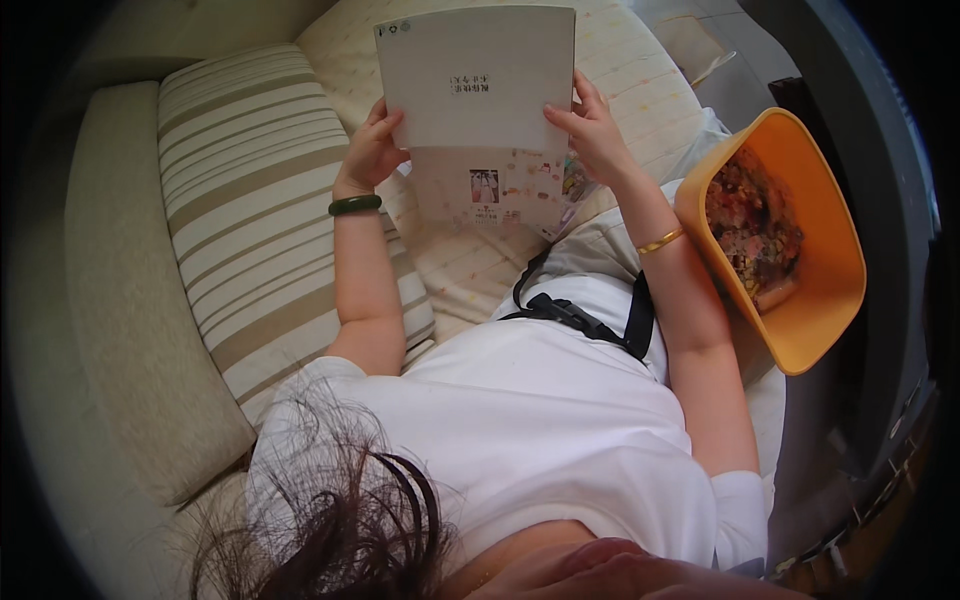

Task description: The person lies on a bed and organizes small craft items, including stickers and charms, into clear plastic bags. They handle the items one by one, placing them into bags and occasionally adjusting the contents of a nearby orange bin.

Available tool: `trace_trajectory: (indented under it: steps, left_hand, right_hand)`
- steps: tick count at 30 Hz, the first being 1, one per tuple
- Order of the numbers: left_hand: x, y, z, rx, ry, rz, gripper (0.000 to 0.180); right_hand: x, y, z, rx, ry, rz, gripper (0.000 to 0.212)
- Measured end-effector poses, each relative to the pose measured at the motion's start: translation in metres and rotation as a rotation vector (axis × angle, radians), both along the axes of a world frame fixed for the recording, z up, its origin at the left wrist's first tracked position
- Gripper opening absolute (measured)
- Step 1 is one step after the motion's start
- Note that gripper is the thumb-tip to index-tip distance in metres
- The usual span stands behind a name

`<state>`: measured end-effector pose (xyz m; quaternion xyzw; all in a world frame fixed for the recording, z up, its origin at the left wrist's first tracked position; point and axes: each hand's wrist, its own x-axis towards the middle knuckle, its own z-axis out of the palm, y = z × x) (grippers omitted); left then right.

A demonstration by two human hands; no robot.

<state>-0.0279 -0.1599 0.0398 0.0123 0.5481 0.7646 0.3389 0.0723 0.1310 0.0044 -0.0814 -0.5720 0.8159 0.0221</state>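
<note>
I hold a large white folded card or booklet [478,80] upright in front of me, over a sofa seat. My left hand [372,148] grips its left edge, with a green bangle on that wrist. My right hand [592,128] grips its right edge, fingers spread on the page, and a gold bracelet sits on that wrist. The lower leaf [490,188] of the booklet shows small colourful pictures.
A striped cushion [250,200] lies on the beige sofa [120,300] to my left. An orange bin [800,240] full of mixed scraps stands close by my right elbow. A black strap [580,315] crosses my white shirt. Dark furniture lies at the right.
</note>
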Motion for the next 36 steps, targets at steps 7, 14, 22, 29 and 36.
trace_trajectory:
  steps: [7,14,22,29,36]
  left_hand:
    - [0.004,0.004,0.013,-0.039,-0.036,0.045,0.038]
    - [0.006,0.008,0.022,-0.110,0.038,0.108,0.037]
    - [-0.021,0.015,0.023,-0.123,0.012,0.068,0.034]
    - [-0.003,0.011,0.056,-0.199,0.061,0.129,0.037]
    - [-0.010,0.006,0.060,-0.181,0.010,0.123,0.040]
  right_hand:
    - [-0.007,0.000,0.012,0.048,0.073,0.058,0.065]
    - [-0.015,-0.001,0.010,-0.035,0.109,-0.019,0.050]
    - [-0.024,0.008,0.020,-0.044,0.184,-0.025,0.045]
    - [-0.013,0.006,0.050,-0.106,0.168,0.026,0.046]
    - [-0.008,-0.001,0.073,-0.147,0.091,0.049,0.045]
